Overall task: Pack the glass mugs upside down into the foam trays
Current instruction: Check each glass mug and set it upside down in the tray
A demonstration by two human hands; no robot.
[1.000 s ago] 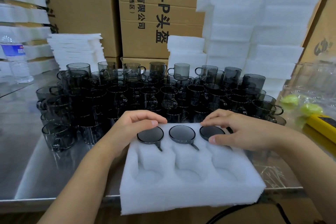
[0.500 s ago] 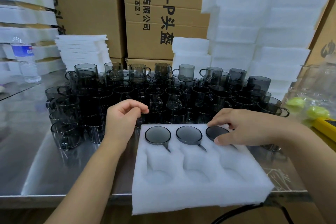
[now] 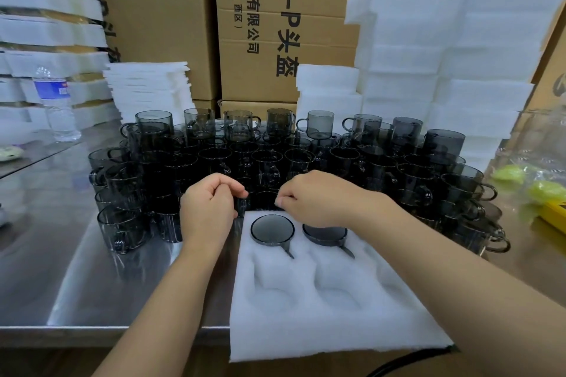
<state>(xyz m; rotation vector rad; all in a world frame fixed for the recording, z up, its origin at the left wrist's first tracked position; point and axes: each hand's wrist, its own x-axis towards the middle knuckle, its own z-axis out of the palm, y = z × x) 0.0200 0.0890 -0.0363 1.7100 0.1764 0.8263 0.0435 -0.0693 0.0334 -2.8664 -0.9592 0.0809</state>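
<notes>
Cartons (image 3: 257, 24), foam stacks (image 3: 444, 55) behind upright mugs (image 3: 269, 162)

White foam tray (image 3: 306, 330) sits at the surface's front edge, overhanging it. Far row: smoky inverted mug (image 3: 272, 229) in left pocket, second inverted mug (image 3: 324, 234) in middle pocket, handles toward front edge. Right pocket hidden, possibly filled. Upright mugs (image 3: 266, 162) crowd behind tray, some stacked.

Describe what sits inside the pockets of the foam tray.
A left mug and a middle mug sit upside down in the back pockets of the foam tray. Two front pockets are empty. The right forearm covers the tray's right side, so those pockets cannot be seen.
</notes>
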